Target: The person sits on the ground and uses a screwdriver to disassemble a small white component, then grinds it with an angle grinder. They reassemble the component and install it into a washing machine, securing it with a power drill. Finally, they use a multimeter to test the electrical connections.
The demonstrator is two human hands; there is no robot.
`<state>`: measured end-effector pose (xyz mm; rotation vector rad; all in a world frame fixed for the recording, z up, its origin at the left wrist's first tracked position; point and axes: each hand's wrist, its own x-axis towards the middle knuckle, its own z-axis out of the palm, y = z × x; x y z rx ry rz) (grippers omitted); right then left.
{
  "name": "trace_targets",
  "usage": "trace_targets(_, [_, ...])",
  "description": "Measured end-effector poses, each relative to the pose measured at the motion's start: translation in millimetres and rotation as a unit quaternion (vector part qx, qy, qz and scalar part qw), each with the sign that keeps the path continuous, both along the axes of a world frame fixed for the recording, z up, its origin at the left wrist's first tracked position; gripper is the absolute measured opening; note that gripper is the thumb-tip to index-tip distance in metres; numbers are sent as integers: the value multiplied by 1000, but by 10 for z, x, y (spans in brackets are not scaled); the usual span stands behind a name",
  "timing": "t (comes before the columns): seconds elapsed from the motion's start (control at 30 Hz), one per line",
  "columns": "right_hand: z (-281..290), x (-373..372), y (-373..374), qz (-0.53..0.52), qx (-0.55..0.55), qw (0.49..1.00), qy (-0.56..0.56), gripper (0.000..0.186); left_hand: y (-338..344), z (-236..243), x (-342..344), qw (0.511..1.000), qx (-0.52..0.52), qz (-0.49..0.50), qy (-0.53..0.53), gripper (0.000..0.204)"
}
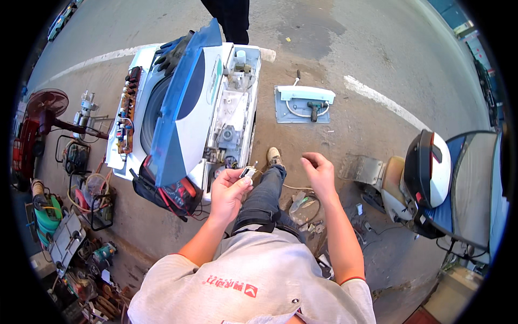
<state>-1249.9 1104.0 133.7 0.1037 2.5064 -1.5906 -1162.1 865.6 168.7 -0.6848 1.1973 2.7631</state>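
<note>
The left hand's (229,193) fingers pinch a small metal part (248,171) just beside the washing machine (200,127); a loosened pinch could drop it. Right of the machine, the right hand (319,171) looks empty, fingers loosely parted.

Small part (247,172): we are seeing silvery white
Washer lid (167,146): we are seeing translucent blue
Shirt (259,264): we are wearing grey, with red print
Shoe (274,156): we are wearing tan
</note>
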Motion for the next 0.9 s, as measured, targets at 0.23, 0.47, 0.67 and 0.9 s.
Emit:
trace_targets(0.23, [-8, -1616, -1402, 285, 45, 948, 131, 19, 182, 344, -817, 982, -46, 174, -54, 20])
trace_targets(0.47, [-308, -1975, -1932, 436, 181, 859, 197, 19, 467, 391, -1212, 936, -140, 314, -79, 36])
trace_targets(0.67, [-239, -2090, -1966, 515, 155, 816, 213, 18, 790, 447, -1483, 883, -243, 385, -117, 49])
trace_targets(0.9, [-310, -2079, -2133, 564, 128, 791, 200, 16, 1009, 429, -1582, 859, -224, 437, -145, 44])
